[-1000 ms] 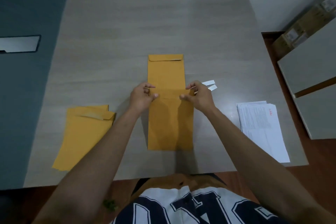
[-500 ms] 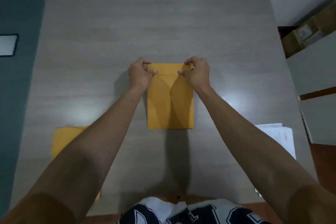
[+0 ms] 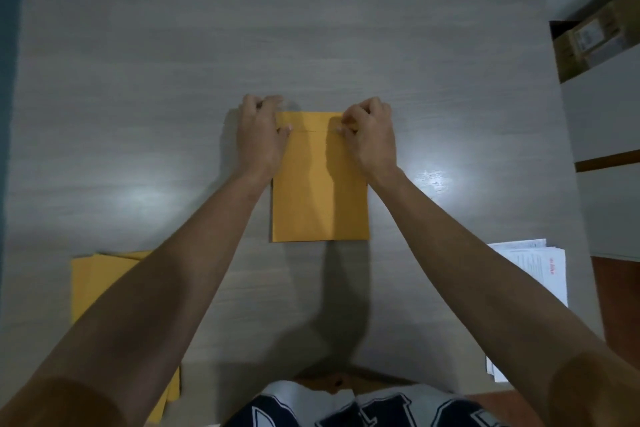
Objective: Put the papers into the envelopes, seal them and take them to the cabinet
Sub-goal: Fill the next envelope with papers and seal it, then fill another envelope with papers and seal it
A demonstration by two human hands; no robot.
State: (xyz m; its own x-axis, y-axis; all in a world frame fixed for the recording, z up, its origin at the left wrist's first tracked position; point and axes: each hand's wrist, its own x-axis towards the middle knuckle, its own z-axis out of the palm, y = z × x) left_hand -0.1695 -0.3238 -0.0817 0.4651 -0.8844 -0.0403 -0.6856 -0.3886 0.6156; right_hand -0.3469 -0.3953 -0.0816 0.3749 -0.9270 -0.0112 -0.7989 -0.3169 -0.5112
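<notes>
A mustard-yellow envelope (image 3: 318, 191) lies flat in the middle of the grey table (image 3: 311, 28), its flap folded down along the top. My left hand (image 3: 261, 139) holds the top left corner, fingers curled over the edge and thumb pressed on the flap seam. At the top right corner my right hand (image 3: 370, 139) holds it the same way. A stack of more yellow envelopes (image 3: 100, 284) lies at the near left, partly under my left forearm. White printed papers (image 3: 540, 270) lie at the near right edge, partly hidden by my right forearm.
Right of the table stand white panels (image 3: 606, 114) and a brown cardboard box (image 3: 585, 45) on the floor. A dark teal strip (image 3: 7, 80) runs along the table's left edge. The near table edge is just in front of my torso.
The long open flap has been folded down, so the envelope looks shorter. Both hands moved from its middle to the top corners. The small white strips beside it are out of sight.
</notes>
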